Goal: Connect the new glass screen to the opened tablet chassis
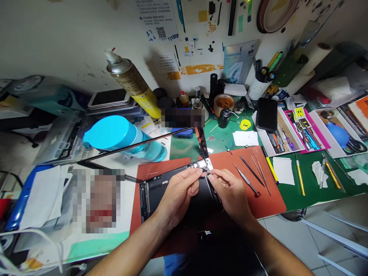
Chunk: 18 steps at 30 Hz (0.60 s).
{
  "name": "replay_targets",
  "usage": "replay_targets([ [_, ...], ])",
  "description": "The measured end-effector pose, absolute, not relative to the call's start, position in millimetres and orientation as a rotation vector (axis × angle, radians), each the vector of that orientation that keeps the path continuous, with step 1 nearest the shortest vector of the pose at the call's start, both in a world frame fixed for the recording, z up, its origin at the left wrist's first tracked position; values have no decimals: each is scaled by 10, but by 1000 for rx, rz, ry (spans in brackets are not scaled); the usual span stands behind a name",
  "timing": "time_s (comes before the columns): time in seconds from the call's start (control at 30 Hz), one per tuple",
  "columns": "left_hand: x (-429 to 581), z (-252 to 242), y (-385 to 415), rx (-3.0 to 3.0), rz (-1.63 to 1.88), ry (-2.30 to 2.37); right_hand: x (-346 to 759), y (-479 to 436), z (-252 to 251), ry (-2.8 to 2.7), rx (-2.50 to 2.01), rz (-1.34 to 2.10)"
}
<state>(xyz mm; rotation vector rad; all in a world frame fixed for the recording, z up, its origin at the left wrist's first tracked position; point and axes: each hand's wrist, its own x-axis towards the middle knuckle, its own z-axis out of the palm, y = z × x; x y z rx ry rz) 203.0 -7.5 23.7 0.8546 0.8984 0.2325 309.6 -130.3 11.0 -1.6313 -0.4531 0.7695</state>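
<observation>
An opened tablet-like device (156, 193) with a black interior and silver parts along its top edge lies on a red-brown mat (274, 203). Over its far right corner, my left hand (181, 188) is closed, thumb and fingertip pinching a small dark piece (204, 170). My right hand (230, 189) is also closed in a pinch right beside it; what its fingertips hold is too small to name. To the right of that hand lie a silver screwdriver (246, 180), a thin black stick (253, 170) and metal tweezers (261, 175).
A long thin dark edge (138, 143) slants above the device's left side. Behind stand a blue-capped bottle (123, 134) and a yellow spray can (135, 84). Tool trays (283, 132), a black phone (266, 114) and several pens and blades are on the green mat (184, 147) at right.
</observation>
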Motion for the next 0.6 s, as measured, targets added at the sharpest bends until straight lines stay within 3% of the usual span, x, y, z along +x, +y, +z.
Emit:
replay_targets([
  [0.43, 1989, 277, -231, 852, 238, 866, 2965, -1350, 98, -905, -1729, 107],
  [0.6, 1954, 263, -209, 932, 242, 845, 3056, -1432, 45, -1365, -1780, -303],
])
